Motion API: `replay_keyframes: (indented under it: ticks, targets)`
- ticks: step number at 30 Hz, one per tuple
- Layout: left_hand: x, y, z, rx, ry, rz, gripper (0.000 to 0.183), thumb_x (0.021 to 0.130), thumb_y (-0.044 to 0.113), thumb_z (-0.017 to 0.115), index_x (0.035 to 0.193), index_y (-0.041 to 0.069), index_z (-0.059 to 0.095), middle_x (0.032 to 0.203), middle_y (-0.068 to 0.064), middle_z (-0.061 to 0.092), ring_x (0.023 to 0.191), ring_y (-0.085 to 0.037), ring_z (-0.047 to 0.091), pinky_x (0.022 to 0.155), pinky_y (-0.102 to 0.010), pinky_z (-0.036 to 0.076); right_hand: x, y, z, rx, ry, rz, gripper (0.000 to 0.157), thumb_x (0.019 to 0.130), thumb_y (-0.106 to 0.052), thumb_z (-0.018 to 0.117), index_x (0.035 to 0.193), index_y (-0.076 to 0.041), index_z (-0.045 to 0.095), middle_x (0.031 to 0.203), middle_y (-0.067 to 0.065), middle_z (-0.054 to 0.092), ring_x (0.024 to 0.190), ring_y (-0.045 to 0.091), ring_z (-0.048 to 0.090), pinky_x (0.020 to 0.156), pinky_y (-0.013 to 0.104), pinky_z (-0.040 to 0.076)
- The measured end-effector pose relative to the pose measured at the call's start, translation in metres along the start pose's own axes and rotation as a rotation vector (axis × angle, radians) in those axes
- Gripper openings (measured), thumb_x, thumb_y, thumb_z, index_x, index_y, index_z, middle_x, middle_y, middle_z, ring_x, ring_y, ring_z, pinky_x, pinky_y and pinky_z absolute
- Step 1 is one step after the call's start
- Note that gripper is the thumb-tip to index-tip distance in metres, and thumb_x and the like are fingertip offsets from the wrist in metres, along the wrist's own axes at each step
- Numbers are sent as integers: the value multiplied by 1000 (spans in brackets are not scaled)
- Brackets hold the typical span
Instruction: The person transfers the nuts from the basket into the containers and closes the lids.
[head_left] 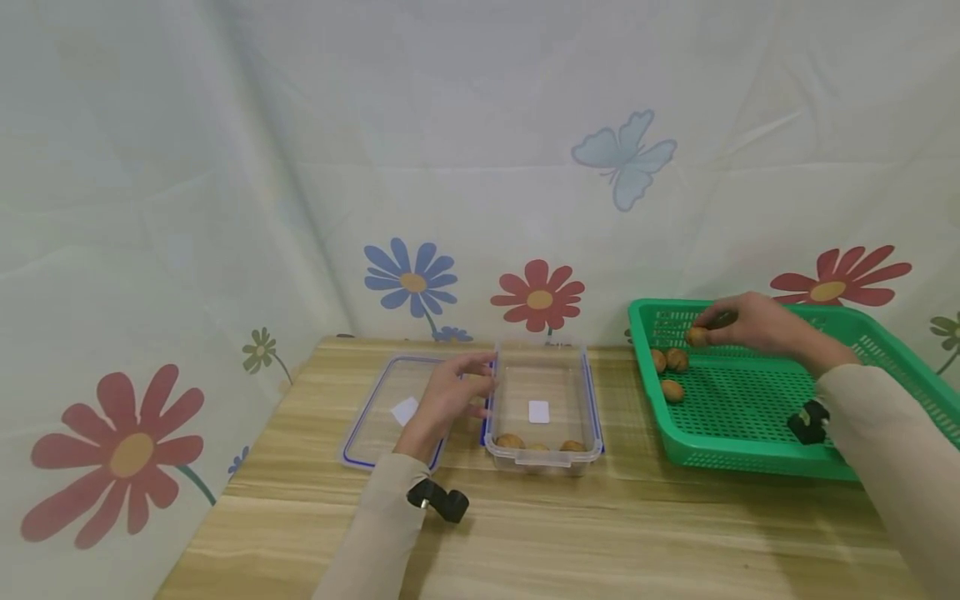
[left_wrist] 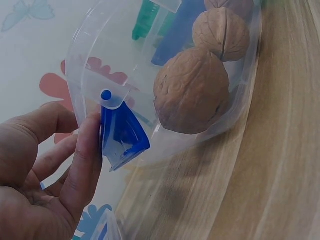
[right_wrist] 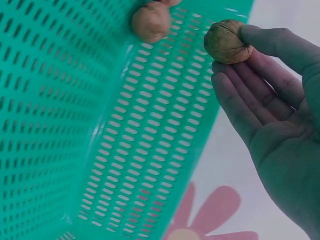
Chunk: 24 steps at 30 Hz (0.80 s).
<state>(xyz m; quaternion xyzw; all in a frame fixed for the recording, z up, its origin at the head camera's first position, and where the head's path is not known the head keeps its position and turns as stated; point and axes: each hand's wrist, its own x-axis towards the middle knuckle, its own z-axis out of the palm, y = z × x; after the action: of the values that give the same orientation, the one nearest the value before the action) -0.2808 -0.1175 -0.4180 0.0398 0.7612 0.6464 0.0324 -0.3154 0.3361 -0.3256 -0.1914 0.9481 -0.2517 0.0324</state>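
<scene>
Between thumb and fingertips my right hand (head_left: 759, 323) pinches a walnut (right_wrist: 228, 42), held over the left part of the green plastic basket (head_left: 765, 457). Other walnuts (head_left: 673, 391) lie against the basket's left side. My left hand (head_left: 450, 388) is at the left side of a clear storage box (head_left: 590, 398), its fingers loosely extended. In the left wrist view the fingertips rest by a blue-edged clip flap (left_wrist: 122, 135) on that box. Several walnuts (left_wrist: 192, 91) sit along the near end inside it.
A clear lid (head_left: 363, 433) with a blue seal lies flat on the wooden table (head_left: 600, 533), left of the box and partly behind my left hand. A flowered curtain (head_left: 465, 167) hangs right behind the table's back edge.
</scene>
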Motion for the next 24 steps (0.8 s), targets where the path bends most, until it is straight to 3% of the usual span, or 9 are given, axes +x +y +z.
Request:
replay_keyframes:
  ticks: [6, 16, 24]
  targets:
    - [0, 0, 0, 4, 1, 0, 46, 97, 5, 71, 143, 7, 67, 126, -17, 65, 99, -30, 69, 64, -35, 67, -3, -15, -8, -13, 36, -16, 33, 102, -22, 74, 125, 2, 74, 121, 19, 73, 115, 43, 67, 90, 57, 60]
    - [1, -2, 0, -6, -7, 1, 46, 97, 5, 71, 143, 7, 67, 126, -18, 64, 98, -29, 69, 63, -34, 67, -11, -48, -14, -23, 95, -36, 37, 101, -30, 77, 127, -5, 74, 120, 13, 75, 112, 33, 70, 87, 38, 59]
    - [2, -3, -1, -19, -12, 8, 47, 96, 5, 71, 143, 6, 67, 127, -19, 64, 98, -30, 70, 63, -34, 66, -16, -81, -11, 11, 129, -110, 34, 100, -31, 77, 127, -10, 75, 119, 6, 76, 109, 24, 71, 84, 20, 56]
